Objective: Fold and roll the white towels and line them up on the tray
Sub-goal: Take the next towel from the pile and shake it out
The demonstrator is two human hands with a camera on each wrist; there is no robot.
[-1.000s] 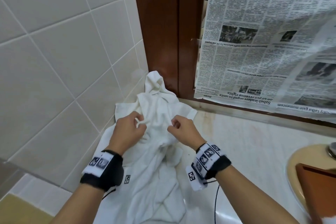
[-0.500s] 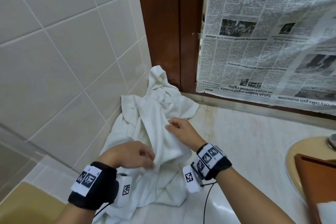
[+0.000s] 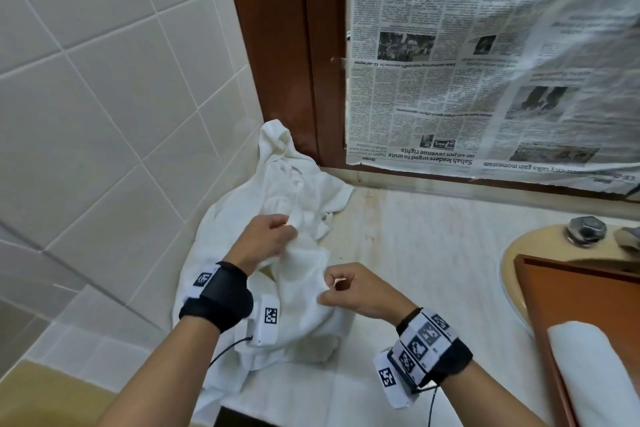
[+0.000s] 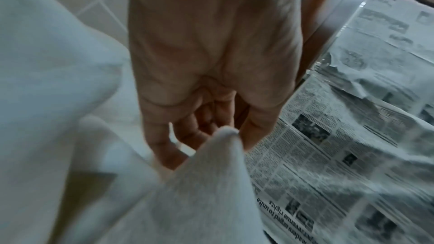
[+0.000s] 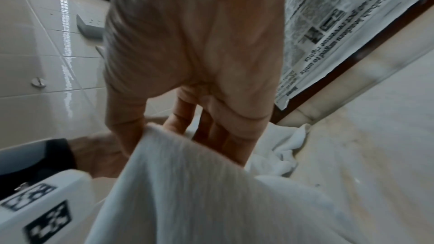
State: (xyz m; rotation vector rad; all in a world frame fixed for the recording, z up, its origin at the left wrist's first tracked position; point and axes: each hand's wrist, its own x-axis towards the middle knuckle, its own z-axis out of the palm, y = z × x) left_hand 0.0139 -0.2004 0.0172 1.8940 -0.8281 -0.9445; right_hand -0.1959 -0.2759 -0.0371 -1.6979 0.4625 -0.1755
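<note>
A crumpled heap of white towels point(image 3: 301, 198) lies on the pale counter point(image 3: 433, 253) in the corner by the tiled wall. My left hand point(image 3: 273, 236) pinches a fold of one white towel point(image 4: 211, 183) above the heap, and the left wrist view shows the cloth tip between thumb and fingers. My right hand point(image 3: 346, 288), nearer me, grips another edge of that towel point(image 5: 187, 173). A rolled white towel point(image 3: 595, 371) lies on the brown tray point(image 3: 571, 291) at the right edge.
The tray stands over a beige sink point(image 3: 512, 253) with a chrome tap point(image 3: 585, 229). Newspaper point(image 3: 485, 62) covers the framed panel behind the counter, beside a dark wooden frame point(image 3: 277, 45). White wall tiles point(image 3: 86, 97) close the left side.
My left hand rose from low on the heap to its middle and took a fold. My right hand drew back toward me, pulling a towel edge with it.
</note>
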